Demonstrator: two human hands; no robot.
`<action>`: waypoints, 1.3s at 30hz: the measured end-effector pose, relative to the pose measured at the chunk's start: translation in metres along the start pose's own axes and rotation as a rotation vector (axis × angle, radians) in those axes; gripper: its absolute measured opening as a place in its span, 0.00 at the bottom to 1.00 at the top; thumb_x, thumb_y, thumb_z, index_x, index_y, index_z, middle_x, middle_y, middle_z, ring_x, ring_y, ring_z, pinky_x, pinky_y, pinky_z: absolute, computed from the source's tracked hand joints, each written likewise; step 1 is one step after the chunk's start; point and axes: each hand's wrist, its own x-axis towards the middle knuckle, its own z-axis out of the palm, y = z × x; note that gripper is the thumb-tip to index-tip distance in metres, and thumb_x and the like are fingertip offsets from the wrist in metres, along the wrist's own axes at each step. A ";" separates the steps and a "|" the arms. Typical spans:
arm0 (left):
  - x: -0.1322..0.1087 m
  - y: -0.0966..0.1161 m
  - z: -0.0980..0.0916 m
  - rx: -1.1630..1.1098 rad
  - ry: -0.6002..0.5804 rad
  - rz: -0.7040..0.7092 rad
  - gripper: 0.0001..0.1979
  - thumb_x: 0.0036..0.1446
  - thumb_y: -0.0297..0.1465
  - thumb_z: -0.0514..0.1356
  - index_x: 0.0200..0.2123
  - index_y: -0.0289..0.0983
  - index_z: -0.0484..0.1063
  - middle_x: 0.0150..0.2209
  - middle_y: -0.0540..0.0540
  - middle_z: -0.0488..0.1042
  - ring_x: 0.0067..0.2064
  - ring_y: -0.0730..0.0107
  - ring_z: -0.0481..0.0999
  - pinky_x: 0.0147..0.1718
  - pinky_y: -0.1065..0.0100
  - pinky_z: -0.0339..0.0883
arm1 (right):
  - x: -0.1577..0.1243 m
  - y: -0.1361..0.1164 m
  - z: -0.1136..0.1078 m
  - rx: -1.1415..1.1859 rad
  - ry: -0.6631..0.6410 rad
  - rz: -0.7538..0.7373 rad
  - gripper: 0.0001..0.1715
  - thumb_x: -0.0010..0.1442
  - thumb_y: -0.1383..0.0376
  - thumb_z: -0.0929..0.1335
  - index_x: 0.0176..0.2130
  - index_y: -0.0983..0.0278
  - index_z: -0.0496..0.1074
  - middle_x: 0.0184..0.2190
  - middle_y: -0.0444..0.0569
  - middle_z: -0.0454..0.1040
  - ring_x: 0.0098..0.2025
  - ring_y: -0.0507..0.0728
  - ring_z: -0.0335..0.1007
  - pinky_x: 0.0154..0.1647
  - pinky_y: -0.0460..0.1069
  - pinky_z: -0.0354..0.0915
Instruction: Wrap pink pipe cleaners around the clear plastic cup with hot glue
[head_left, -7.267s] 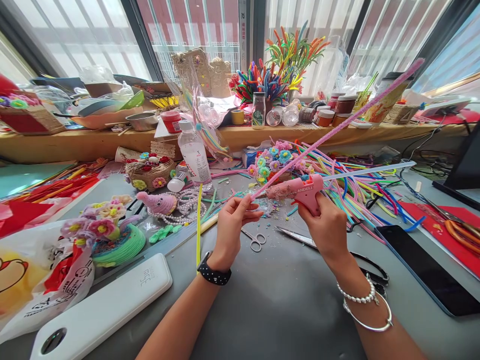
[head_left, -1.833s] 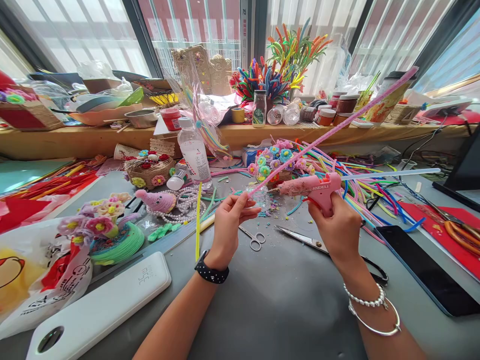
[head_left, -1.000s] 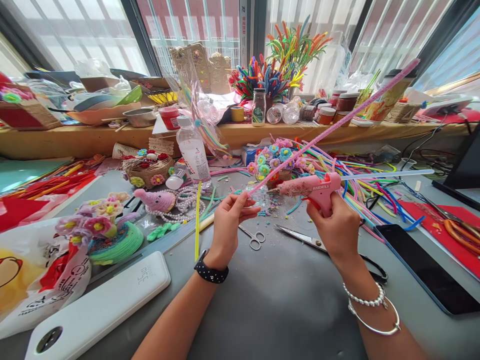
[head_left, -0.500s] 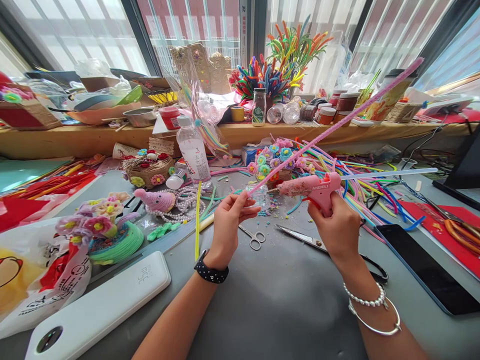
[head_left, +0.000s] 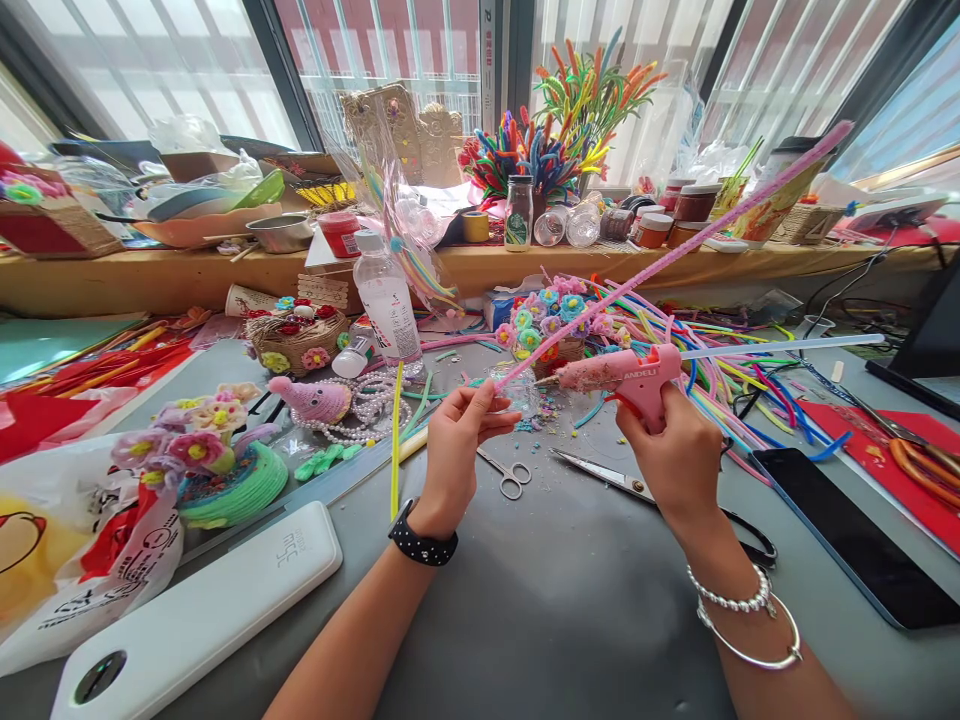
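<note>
hands meet over the grey table [head_left: 570, 610]. the left hand [head_left: 457, 450] pinches the low end of a long pink pipe cleaner [head_left: 675, 252] between thumb and fingertips, closed tight on it. the pink pipe cleaner slants up and away to the right, and its far end is high up by the window sill. the right hand [head_left: 675, 450] is wrapped around the handle of a pink glue gun [head_left: 622, 372] and grips it firmly. the nose of the pink glue gun points left, toward the pinched end of the pipe cleaner. the nose is very close to it, but it is hard to tell if they touch. a clear glue stick [head_left: 780, 347] pokes out of the back of the gun to the right. a black watch [head_left: 424, 545] sits on the left wrist, and silver bracelets [head_left: 739, 620] are on the right wrist. small scissors [head_left: 510, 480] lie on the table between the two hands, and big scissors [head_left: 600, 475] lie just beside the right hand. a yellow pipe cleaner [head_left: 395, 440] lies just left of the left hand. behind the gun is a big pile of pipe cleaners [head_left: 720, 365] in many colours. a dark phone [head_left: 855, 540] lies to the right, and a white power bank [head_left: 202, 610] lies near the left arm. farther back on the left are a water bottle [head_left: 388, 310], a string of pearl beads [head_left: 367, 405] and a pink knitted toy [head_left: 315, 400].
</note>
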 end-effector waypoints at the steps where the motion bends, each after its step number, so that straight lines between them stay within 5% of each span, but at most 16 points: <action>1: 0.000 0.000 0.000 0.008 0.003 0.009 0.15 0.44 0.39 0.65 0.24 0.35 0.67 0.25 0.50 0.75 0.25 0.71 0.78 0.28 0.70 0.70 | 0.000 0.000 0.000 0.000 0.001 0.000 0.10 0.50 0.60 0.64 0.23 0.60 0.59 0.16 0.38 0.54 0.17 0.51 0.48 0.20 0.47 0.47; 17: 0.000 0.001 -0.001 -0.001 0.002 0.027 0.14 0.45 0.38 0.65 0.24 0.35 0.67 0.25 0.51 0.75 0.24 0.73 0.77 0.27 0.72 0.69 | 0.002 0.005 0.003 -0.059 -0.081 0.076 0.10 0.48 0.59 0.66 0.23 0.61 0.61 0.16 0.40 0.56 0.18 0.52 0.47 0.21 0.47 0.47; 23: 0.005 0.006 -0.006 -0.073 0.028 -0.009 0.14 0.42 0.38 0.67 0.25 0.34 0.68 0.23 0.51 0.76 0.24 0.74 0.77 0.27 0.74 0.69 | 0.011 0.023 0.009 -0.092 -0.284 0.272 0.20 0.47 0.49 0.66 0.25 0.62 0.64 0.17 0.44 0.63 0.19 0.53 0.54 0.21 0.48 0.50; 31: 0.009 0.009 -0.007 -0.157 0.040 -0.045 0.13 0.42 0.35 0.67 0.25 0.34 0.69 0.22 0.51 0.75 0.23 0.76 0.77 0.25 0.76 0.69 | 0.011 0.049 0.030 -0.131 -0.504 0.315 0.18 0.48 0.53 0.67 0.29 0.66 0.71 0.26 0.55 0.73 0.29 0.61 0.68 0.27 0.50 0.57; 37: 0.007 0.008 -0.007 -0.142 0.032 -0.024 0.13 0.41 0.36 0.67 0.24 0.33 0.68 0.23 0.50 0.75 0.24 0.74 0.77 0.27 0.75 0.69 | 0.017 0.039 0.019 -0.027 -0.378 0.271 0.29 0.48 0.46 0.67 0.33 0.70 0.72 0.35 0.65 0.72 0.42 0.69 0.66 0.41 0.59 0.60; 39: 0.006 0.007 -0.007 -0.120 0.020 -0.013 0.13 0.42 0.36 0.67 0.24 0.34 0.68 0.23 0.50 0.75 0.24 0.74 0.77 0.27 0.74 0.69 | 0.024 0.021 0.013 0.088 -0.373 0.223 0.30 0.51 0.45 0.65 0.39 0.68 0.71 0.37 0.59 0.72 0.39 0.62 0.68 0.39 0.55 0.62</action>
